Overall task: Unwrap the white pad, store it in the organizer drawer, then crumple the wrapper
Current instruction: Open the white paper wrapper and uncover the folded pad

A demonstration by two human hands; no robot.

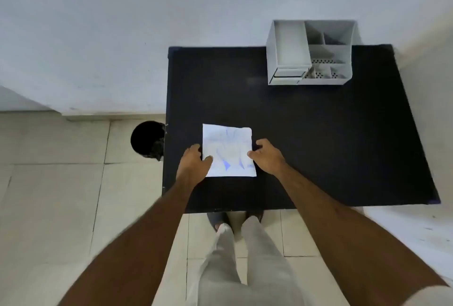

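Note:
A square white packet with blue print, the wrapped pad (228, 148), lies flat on the black table (318, 146) near its front left. My left hand (193, 162) holds the packet's left edge, thumb on top. My right hand (268, 157) pinches its right edge between thumb and fingers. The grey organizer (311, 53) stands at the table's far right, with open compartments on top and a small drawer (288, 75) at its lower left front that looks closed.
A round black bin (147, 140) stands on the tiled floor just left of the table. A white wall rises behind the table. My legs in light trousers (245, 256) are at the table's front edge.

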